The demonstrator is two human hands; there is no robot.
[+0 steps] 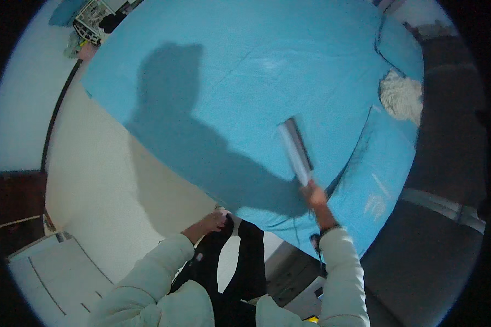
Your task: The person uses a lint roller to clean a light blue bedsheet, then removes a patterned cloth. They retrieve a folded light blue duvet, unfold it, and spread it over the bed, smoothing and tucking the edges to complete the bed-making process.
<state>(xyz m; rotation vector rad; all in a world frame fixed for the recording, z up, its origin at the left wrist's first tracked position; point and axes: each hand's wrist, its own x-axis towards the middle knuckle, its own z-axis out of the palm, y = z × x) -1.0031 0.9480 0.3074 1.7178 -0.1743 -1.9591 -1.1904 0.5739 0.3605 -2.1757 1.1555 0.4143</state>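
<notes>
Your pale jacket (185,305) is showing closest. Your right hand (313,195) is squeezing a long brush (296,151) by its end, and it's pointing out over the blue bedsheet (256,98). Your left hand (211,222) is resting by your black trousers (251,256), grip unclear.
</notes>
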